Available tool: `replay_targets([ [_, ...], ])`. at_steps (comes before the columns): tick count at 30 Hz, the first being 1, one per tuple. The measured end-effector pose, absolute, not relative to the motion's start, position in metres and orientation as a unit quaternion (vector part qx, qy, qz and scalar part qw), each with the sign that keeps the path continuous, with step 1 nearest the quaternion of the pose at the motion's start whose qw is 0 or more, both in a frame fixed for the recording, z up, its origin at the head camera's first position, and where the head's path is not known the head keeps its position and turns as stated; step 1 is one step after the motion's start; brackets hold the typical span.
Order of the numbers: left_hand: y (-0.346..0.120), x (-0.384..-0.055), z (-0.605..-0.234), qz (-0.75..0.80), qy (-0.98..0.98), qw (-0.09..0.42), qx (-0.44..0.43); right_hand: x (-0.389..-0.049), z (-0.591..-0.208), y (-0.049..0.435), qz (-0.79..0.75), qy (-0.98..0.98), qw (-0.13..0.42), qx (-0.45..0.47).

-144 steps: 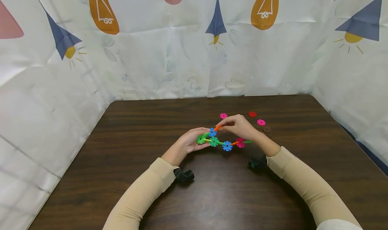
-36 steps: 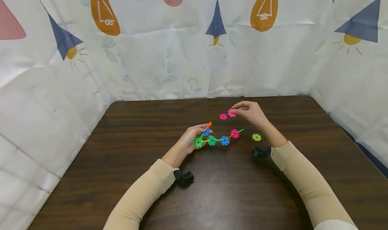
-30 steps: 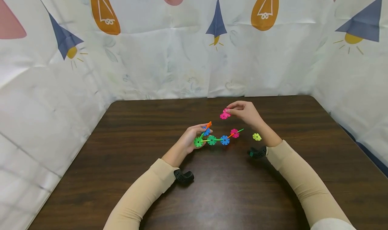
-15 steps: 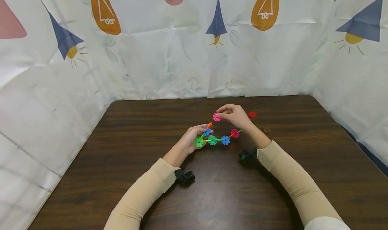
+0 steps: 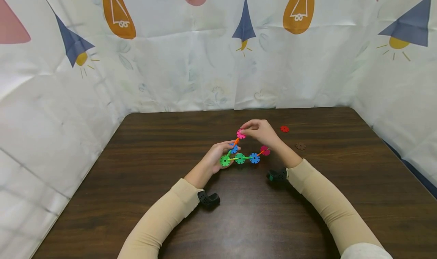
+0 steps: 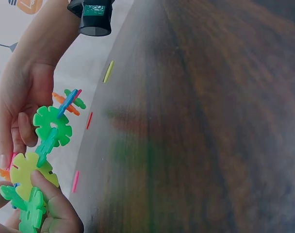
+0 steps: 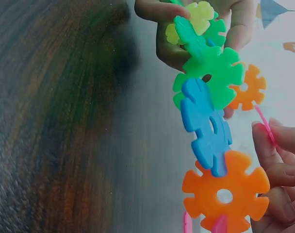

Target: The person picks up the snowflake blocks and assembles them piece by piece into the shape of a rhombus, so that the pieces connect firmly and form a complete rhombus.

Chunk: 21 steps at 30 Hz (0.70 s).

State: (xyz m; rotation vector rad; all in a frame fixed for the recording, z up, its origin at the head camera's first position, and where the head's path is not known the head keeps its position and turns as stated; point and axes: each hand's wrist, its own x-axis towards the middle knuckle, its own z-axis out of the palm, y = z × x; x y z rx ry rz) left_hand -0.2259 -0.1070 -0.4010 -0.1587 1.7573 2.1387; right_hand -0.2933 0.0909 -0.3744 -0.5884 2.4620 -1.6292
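Fingers of right hand, in head view, pinched pink disc at orange disc ending chain; left hand gripped chain above table, red disc and brown disc lying to right. Left wrist view: left thumb lay on chain's yellow disc. Right wrist view: pink disc stood edge-on, meeting orange disc's rim.

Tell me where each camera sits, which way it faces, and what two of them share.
Head: worn on the head, facing forward and down at the table and disc chain; left hand, right hand and both sleeves show.
Left wrist: facing past the left hand, lower left, toward the right hand, upper left.
Right wrist: facing along the chain toward the left hand at the top; right hand at the right edge.
Shared: both wrist views catch the chain's yellow disc and both hands.
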Motion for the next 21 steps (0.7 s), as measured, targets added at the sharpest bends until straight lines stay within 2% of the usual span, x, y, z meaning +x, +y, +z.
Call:
replay_targets([
  [8, -0.1051, -0.2265, -0.4004, 0.757, 0.624, 0.184, -0.065, -0.2919, -0.3764, 0.0897, -0.536, 0.819, 0.075, -0.189],
  [14, -0.1045, -0.227, -0.3986, 0.757, 0.625, 0.175, -0.079, -0.2893, -0.3757, 0.0913, -0.512, 0.827, 0.067, -0.224],
  [21, -0.1058, -0.2265, -0.3983, 0.745, 0.64, 0.167, -0.082, -0.2851, -0.3719, 0.0921, -0.495, 0.832, 0.087, -0.236],
])
